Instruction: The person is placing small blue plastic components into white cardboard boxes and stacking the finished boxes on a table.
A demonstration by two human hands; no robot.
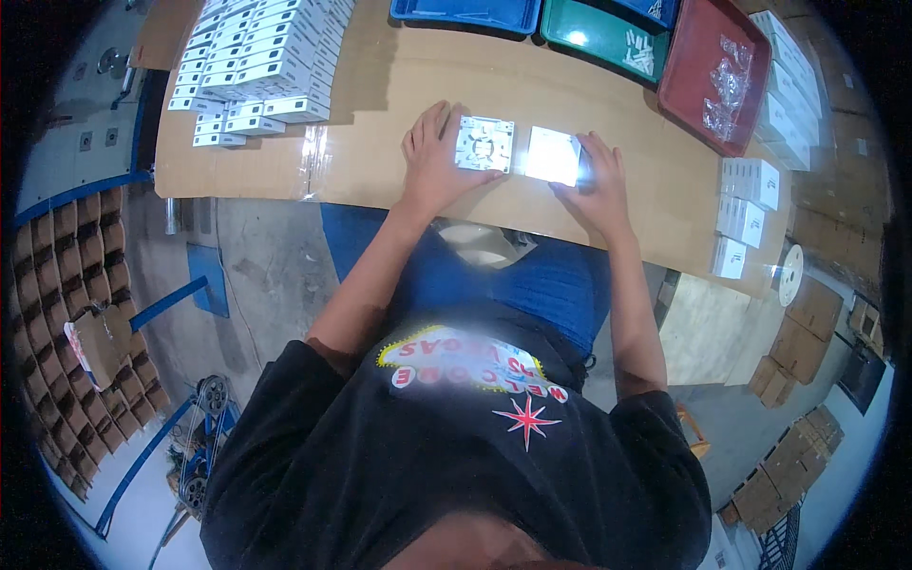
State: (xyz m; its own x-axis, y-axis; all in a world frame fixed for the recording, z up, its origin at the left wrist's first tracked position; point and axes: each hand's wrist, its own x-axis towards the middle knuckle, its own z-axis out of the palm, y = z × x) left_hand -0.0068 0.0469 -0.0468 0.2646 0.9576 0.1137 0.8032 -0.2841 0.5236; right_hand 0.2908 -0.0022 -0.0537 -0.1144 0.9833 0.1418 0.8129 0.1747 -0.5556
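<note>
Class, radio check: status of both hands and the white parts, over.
Left hand flat beside white square part, touching it. Right hand on glaring white plate. Nothing between them on table.

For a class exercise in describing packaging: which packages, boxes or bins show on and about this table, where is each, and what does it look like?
Small white boxes: stacked rows, far left of table.
White boxes: short stacks along the right edge.
Red bin: far right, holds clear plastic bags.
Green bin: far centre.
Blue bin: far centre, left of green.
Brown cartons: rows on the floor, left.
</note>
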